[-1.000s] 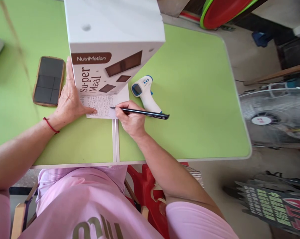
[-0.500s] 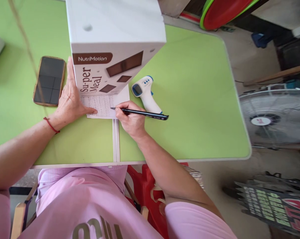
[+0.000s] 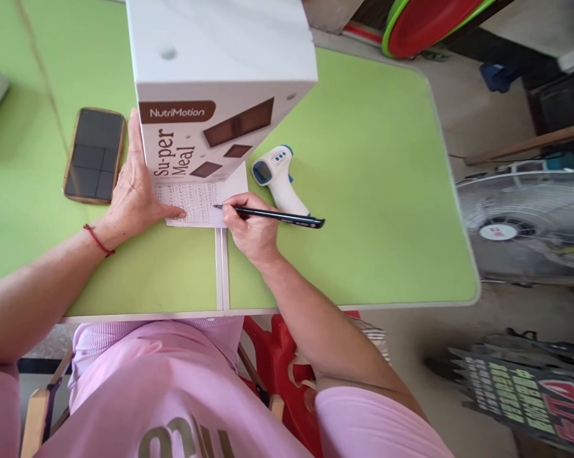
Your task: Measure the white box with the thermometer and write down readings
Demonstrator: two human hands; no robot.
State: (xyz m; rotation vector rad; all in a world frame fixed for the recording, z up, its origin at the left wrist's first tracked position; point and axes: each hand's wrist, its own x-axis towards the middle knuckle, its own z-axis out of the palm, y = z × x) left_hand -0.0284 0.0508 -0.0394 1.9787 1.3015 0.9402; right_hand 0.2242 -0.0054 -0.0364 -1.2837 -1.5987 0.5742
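Note:
A black pen (image 3: pixel 287 217) is pinched in my right hand (image 3: pixel 255 230), its tip over a white sheet of paper (image 3: pixel 191 202) covered in lines of small writing. My left hand (image 3: pixel 136 191) lies with thumb stretched out on the paper's lower left and fingers along the left side of a tall white box (image 3: pixel 191 133) marked NutriMotion. The box stands just beyond the visible part of the sheet and hides the rest of it. To the left of my left hand lies a smartphone (image 3: pixel 95 156) with a dark screen. A white and blue infrared thermometer (image 3: pixel 280 178) rests beyond my right hand.
Everything stands on a green folding table (image 3: pixel 382 191) with a pale edge and a seam near my right hand. A metal fan (image 3: pixel 520 226) is on the right, past the table. Below the table edge is a red plastic chair (image 3: pixel 287 375).
The pen and my right hand have shifted very slightly to the right over the paper. My left hand, the box and the phone stay in place.

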